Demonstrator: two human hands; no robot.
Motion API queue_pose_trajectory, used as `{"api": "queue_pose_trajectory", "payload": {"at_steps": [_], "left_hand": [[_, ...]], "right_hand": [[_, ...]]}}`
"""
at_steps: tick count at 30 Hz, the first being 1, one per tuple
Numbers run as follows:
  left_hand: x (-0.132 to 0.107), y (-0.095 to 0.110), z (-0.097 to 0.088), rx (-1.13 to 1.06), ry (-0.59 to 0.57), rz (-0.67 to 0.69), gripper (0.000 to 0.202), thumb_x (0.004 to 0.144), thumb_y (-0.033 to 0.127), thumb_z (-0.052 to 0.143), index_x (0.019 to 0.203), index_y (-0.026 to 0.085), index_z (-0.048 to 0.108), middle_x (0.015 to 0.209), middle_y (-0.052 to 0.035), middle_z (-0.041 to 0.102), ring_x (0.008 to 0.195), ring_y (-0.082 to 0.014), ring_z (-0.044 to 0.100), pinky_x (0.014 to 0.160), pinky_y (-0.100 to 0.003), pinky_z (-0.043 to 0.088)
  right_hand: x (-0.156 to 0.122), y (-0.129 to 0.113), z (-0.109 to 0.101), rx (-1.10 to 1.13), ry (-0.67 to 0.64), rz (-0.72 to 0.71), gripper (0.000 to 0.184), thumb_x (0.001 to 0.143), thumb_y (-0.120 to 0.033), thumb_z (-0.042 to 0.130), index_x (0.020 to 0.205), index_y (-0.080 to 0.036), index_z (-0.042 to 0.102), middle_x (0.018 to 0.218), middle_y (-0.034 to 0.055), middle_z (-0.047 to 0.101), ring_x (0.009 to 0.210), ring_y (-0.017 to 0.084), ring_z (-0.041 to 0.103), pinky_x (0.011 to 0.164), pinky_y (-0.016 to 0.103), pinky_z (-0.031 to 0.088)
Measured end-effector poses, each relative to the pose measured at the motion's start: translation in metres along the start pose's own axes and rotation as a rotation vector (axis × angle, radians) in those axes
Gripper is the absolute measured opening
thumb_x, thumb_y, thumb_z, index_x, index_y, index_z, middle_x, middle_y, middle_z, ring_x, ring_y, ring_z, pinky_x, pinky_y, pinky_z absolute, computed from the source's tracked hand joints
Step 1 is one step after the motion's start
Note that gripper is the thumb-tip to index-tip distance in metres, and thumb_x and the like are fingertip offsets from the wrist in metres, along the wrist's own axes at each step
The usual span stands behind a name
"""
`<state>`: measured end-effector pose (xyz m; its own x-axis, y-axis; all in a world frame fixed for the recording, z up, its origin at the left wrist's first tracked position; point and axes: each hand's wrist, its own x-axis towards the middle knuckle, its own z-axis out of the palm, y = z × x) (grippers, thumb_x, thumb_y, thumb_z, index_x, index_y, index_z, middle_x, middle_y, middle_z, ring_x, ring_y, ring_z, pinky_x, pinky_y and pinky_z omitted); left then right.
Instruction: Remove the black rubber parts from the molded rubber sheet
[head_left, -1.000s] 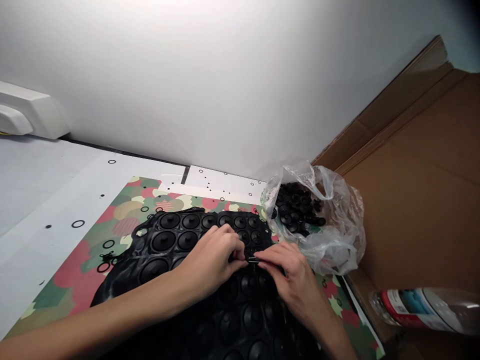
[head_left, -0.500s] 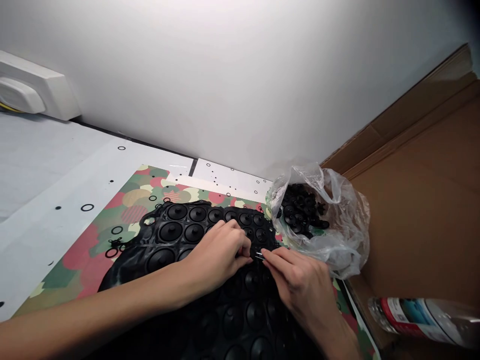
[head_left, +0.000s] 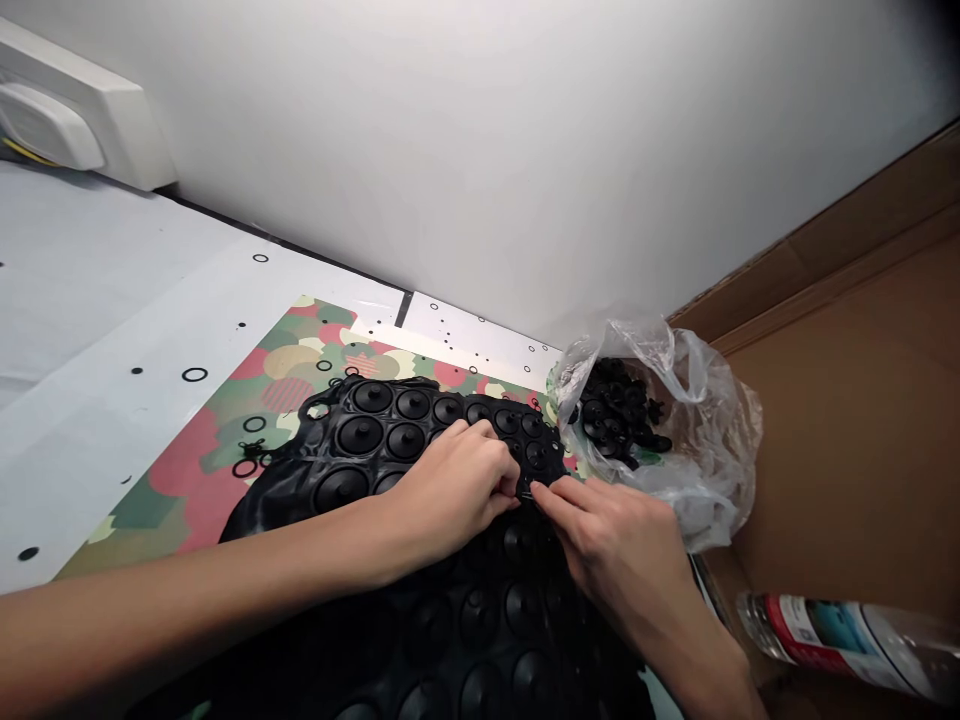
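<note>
A large black rubber sheet (head_left: pixel 262 505) with rows of round moulded discs lies in front of me, its lower part in dark shadow. My left hand (head_left: pixel 466 478) is closed, thumb and fingers pinching at the sheet near its right side; the pinched bit is mostly hidden. Close beside it, my right hand (head_left: pixel 619 525) is closed around a thin silver metal tool that looks like tweezers (head_left: pixel 527 494). Only the tool's short bright tips show, touching or just above the sheet beside my left fingertips.
A clear plastic bag (head_left: pixel 724 430) holding black rubber pieces (head_left: pixel 615 410) stands at the right, by a cardboard box (head_left: pixel 855 430). A plastic bottle (head_left: pixel 832 635) lies lower right. Loose black rings (head_left: pixel 195 375) dot the white surface and the camouflage-patterned mat (head_left: pixel 187 470). A white wall rises behind.
The camera view has shifted, so the scene sits slightly differently. Both hands stay at the same spot on the sheet, and the tweezers' tips show less beyond my right fingers.
</note>
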<state>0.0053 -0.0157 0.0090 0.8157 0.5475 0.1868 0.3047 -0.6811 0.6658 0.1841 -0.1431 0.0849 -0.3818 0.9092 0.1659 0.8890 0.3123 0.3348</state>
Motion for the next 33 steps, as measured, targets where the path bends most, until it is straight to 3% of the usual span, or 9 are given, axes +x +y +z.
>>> {"api": "queue_pose_trajectory", "payload": {"at_steps": [3, 8, 13, 17, 26, 33], "left_hand": [[0.0, 0.001, -0.001, 0.006, 0.003, 0.003, 0.022, 0.094, 0.022, 0.092, 0.078, 0.022, 0.077, 0.087, -0.0015, 0.077, 0.1, -0.0275, 0.064, 0.082, -0.04, 0.034], [0.0, 0.002, -0.002, 0.01, 0.011, 0.013, 0.019, 0.094, 0.02, 0.091, 0.079, 0.023, 0.08, 0.086, -0.003, 0.077, 0.102, -0.0285, 0.065, 0.083, -0.04, 0.036], [0.0, 0.001, -0.001, 0.01, 0.021, 0.019, 0.019, 0.096, 0.02, 0.088, 0.08, 0.023, 0.08, 0.088, -0.0042, 0.078, 0.101, -0.0286, 0.065, 0.083, -0.039, 0.036], [0.0, 0.001, -0.001, 0.006, 0.023, 0.021, 0.018, 0.096, 0.019, 0.089, 0.08, 0.023, 0.08, 0.086, -0.0035, 0.078, 0.102, -0.0286, 0.065, 0.082, -0.039, 0.035], [0.001, 0.0, 0.0, -0.014, 0.037, 0.02, 0.026, 0.093, 0.017, 0.091, 0.074, 0.023, 0.075, 0.082, -0.0009, 0.075, 0.097, -0.027, 0.063, 0.081, -0.039, 0.034], [-0.001, -0.001, 0.005, -0.022, 0.023, -0.007, 0.03, 0.098, 0.02, 0.087, 0.073, 0.022, 0.071, 0.084, -0.0023, 0.072, 0.101, -0.0263, 0.065, 0.082, -0.039, 0.035]], "right_hand": [[0.004, 0.0, -0.001, -0.056, -0.026, -0.061, 0.034, 0.096, 0.0, 0.062, 0.11, -0.024, 0.082, 0.08, 0.0, 0.076, 0.07, 0.021, 0.066, 0.062, 0.04, 0.034], [0.001, -0.004, 0.003, -0.113, -0.061, -0.082, 0.042, 0.095, 0.001, 0.062, 0.127, -0.019, 0.08, 0.09, 0.0035, 0.081, 0.076, 0.023, 0.069, 0.064, 0.04, 0.038], [0.0, -0.003, 0.006, -0.095, -0.074, -0.072, 0.044, 0.097, 0.0, 0.062, 0.131, -0.021, 0.08, 0.1, 0.0042, 0.085, 0.078, 0.022, 0.07, 0.066, 0.039, 0.04], [0.001, 0.0, 0.007, -0.082, -0.076, -0.072, 0.044, 0.097, 0.0, 0.062, 0.131, -0.022, 0.081, 0.096, 0.0026, 0.084, 0.078, 0.021, 0.069, 0.065, 0.038, 0.039], [-0.004, -0.01, 0.035, -0.032, 0.106, 0.062, 0.044, 0.093, 0.003, 0.062, 0.121, -0.023, 0.085, 0.078, -0.0027, 0.078, 0.067, 0.019, 0.06, 0.061, 0.041, 0.029], [-0.002, -0.012, 0.052, 0.041, 0.176, 0.123, 0.04, 0.095, 0.002, 0.061, 0.113, -0.025, 0.085, 0.076, -0.0024, 0.076, 0.066, 0.019, 0.058, 0.063, 0.039, 0.029]]}}
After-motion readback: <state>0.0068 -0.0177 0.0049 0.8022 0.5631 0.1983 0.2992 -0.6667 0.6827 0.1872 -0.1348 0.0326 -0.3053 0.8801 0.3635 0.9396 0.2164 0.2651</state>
